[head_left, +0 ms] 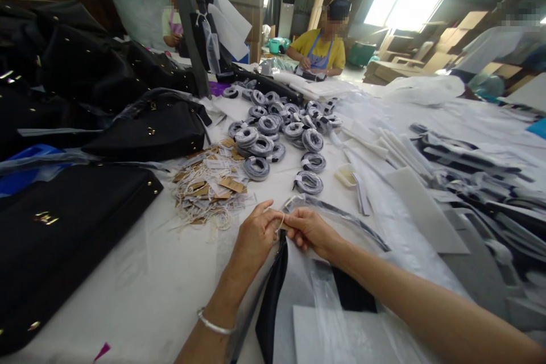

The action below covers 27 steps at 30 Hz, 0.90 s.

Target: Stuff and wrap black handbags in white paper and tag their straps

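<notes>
Over the near end of a black bag (272,307), my left hand (257,232) pinches the pale string (280,222) of a hang tag. Fingertip to fingertip with it, my right hand (310,228) is closed on the small brown hang tag (286,227), mostly hidden by the fingers. White paper (294,278) and clear plastic cover part of the bag, and its plastic-wrapped strap (354,216) curves away to the right. Beyond my left hand lies a heap of brown and white hang tags (213,185) with tangled strings.
Several coiled, wrapped straps (269,124) are piled mid-table. Finished-looking black bags (85,222) stack up on the left, beside a grey post (187,23). White foam sheets (426,210) and wrapped black pieces (469,153) lie right. A co-worker in a yellow shirt (339,54) sits across the table.
</notes>
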Motion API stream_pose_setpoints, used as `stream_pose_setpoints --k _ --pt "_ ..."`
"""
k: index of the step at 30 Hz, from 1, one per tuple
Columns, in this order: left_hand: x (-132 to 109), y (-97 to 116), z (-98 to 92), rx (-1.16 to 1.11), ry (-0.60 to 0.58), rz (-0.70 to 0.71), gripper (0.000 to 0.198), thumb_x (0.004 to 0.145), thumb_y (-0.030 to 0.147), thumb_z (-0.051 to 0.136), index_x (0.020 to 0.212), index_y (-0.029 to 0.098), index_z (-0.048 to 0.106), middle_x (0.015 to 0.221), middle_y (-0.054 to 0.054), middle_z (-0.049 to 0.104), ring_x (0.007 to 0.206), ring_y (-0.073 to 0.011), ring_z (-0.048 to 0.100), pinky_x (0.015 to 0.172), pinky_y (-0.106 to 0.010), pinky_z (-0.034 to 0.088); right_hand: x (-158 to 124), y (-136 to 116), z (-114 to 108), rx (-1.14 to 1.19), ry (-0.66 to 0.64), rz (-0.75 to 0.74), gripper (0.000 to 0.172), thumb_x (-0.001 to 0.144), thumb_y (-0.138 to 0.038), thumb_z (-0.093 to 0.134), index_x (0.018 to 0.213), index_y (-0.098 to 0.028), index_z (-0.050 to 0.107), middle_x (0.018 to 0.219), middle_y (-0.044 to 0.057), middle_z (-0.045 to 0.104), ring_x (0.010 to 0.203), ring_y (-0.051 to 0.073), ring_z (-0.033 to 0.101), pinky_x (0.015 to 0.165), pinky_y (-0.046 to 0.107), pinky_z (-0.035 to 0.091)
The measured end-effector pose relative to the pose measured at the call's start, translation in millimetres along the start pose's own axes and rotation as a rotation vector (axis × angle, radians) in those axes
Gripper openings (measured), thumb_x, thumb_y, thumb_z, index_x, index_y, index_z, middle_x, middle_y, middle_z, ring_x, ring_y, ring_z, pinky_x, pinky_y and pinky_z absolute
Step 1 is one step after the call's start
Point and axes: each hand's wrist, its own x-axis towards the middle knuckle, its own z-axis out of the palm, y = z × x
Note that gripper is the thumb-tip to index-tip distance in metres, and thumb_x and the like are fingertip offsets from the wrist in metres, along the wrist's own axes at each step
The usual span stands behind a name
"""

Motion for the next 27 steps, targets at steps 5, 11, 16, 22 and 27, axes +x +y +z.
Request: stream_pose_setpoints --k 5,11,16,22,27 --pt "6 -12 -13.4 0.234 -0.001 -0.109 0.042 0.083 0.027 0.065 0.125 0.024 0.062 0.123 -0.008 0.063 0.108 -0.0261 0.061 0.089 -0.033 0.046 -3 -6 -7 -0.163 -0.067 -0.055 0.042 0.073 -0.055 0.073 0.075 -0.020 0.050 0.054 -0.006 0.058 0.037 0.005 0.039 0.036 0.018 0.024" --pt "13 -24 -15.1 -0.141 -0.166 -0.192 0.046 0.073 0.030 0.065 0.117 0.017 0.062 0.070 0.003 0.058 0.064 -0.0149 0.056 0.061 -0.025 0.041 0 -27 -26 -0.794 0.213 -0.530 0.008 0.082 -0.022 0.060 0.087 -0.018 0.065 0.080 0.001 0.066 0.057 0.009 0.048 0.057 0.023 0.041" --pt "15 -26 -17.4 -0.379 -0.183 -0.222 0.041 0.068 0.036 0.067 0.102 0.013 0.064 0.059 0.009 0.041 0.050 -0.0079 0.038 0.050 -0.021 0.028 6 -30 -25 -0.964 0.074 -0.691 0.061 0.068 -0.001 0.051 0.125 -0.020 0.061 0.109 0.005 0.065 0.064 0.009 0.051 0.067 0.024 0.043" --pt "13 -19 -22.5 -0.452 -0.159 -0.256 0.039 0.063 0.034 0.065 0.098 0.015 0.062 0.058 0.008 0.046 0.050 -0.0077 0.042 0.050 -0.019 0.030 6 -31 -10 -0.799 0.049 -0.507 0.046 0.078 -0.008 0.053 0.121 -0.020 0.065 0.074 -0.002 0.064 0.058 0.010 0.051 0.058 0.021 0.041" --pt "10 -19 -18.5 -0.465 -0.135 -0.250 0.047 0.064 0.038 0.066 0.103 0.015 0.057 0.057 0.008 0.051 0.046 -0.0081 0.043 0.047 -0.019 0.031 7 -27 -2 -0.756 -0.037 -0.498 0.034 0.077 -0.011 0.062 0.108 -0.021 0.070 0.088 0.000 0.071 0.060 0.009 0.059 0.056 0.019 0.045"
